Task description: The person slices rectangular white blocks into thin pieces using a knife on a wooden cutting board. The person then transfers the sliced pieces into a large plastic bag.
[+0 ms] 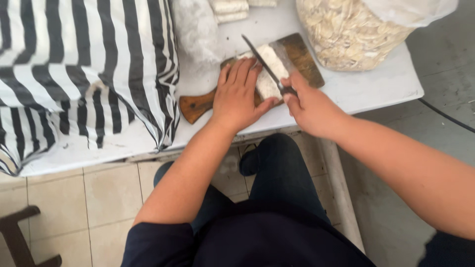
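The left hand [238,96] lies flat on the white block [268,71] on the board [297,57] near the surface's front edge, the right hand [309,106] grips the knife [264,62], which could slip and cut fingers.

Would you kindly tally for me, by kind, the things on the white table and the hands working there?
Hands: 2, left hand and right hand
Knife: 1
Wooden cutting board: 1
White block on the board: 1
Black-and-white striped bag: 1
Clear bag of pale slices: 1
White table: 1
Total: 8
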